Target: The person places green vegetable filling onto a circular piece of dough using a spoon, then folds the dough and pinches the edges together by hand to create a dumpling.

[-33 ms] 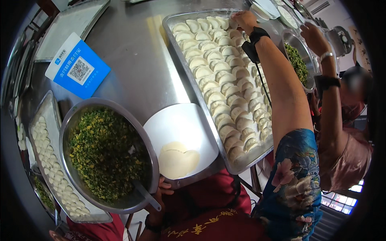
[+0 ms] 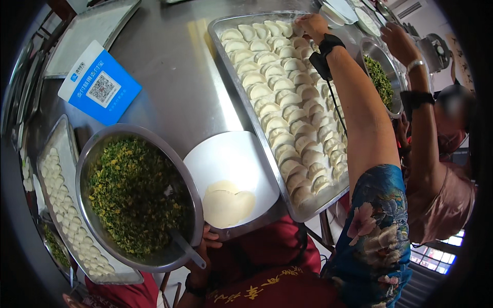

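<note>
My right hand, reaching far forward, is closed in a pinch on a dumpling at the far right corner of a metal tray. Rows of pale folded dumplings fill that tray. At the table's near edge, my left hand shows only partly beside the bowl; its visible fingers are stretched out and apart. The metal bowl contains chopped green and yellow filling and a spoon. To its right, round dough wrappers lie on a white board.
A blue and white sign card stands behind the bowl. Another tray of dumplings is at the left, and a floured tray at the far left. On the right, a co-worker's hand is raised near a second filling bowl.
The co-worker's hand has shifted slightly upward and left. My own hands and the dumplings look the same.
</note>
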A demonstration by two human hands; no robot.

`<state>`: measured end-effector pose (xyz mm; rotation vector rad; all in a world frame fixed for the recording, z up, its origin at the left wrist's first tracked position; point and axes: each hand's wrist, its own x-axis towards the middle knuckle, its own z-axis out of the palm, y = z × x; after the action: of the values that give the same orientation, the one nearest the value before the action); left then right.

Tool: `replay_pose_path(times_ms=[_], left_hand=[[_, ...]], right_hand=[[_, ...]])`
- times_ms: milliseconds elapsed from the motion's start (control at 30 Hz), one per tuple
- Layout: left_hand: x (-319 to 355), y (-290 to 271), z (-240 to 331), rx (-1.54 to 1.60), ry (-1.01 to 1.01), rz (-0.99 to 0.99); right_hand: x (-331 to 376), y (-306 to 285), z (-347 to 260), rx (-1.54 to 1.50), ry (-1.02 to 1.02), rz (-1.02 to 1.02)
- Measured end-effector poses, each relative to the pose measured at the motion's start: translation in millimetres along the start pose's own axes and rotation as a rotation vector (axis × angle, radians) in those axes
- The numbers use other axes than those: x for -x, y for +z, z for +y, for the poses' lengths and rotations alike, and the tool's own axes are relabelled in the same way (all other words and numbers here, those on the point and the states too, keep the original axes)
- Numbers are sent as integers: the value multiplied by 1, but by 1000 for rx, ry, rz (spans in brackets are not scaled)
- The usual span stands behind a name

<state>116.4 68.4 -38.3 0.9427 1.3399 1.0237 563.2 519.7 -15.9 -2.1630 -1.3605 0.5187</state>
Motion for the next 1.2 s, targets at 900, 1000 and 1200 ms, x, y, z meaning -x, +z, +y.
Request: replay_pose_path(times_ms=[900, 1000, 1200], left_hand=[[-11, 1, -7, 336, 105, 27], [5, -4, -6, 410, 29, -23], [25, -4, -7, 476, -31, -103]], right_hand=[[431, 26, -41, -324, -605, -295], [470, 50, -35, -202, -651, -243], [487, 81, -37, -6, -975, -18]])
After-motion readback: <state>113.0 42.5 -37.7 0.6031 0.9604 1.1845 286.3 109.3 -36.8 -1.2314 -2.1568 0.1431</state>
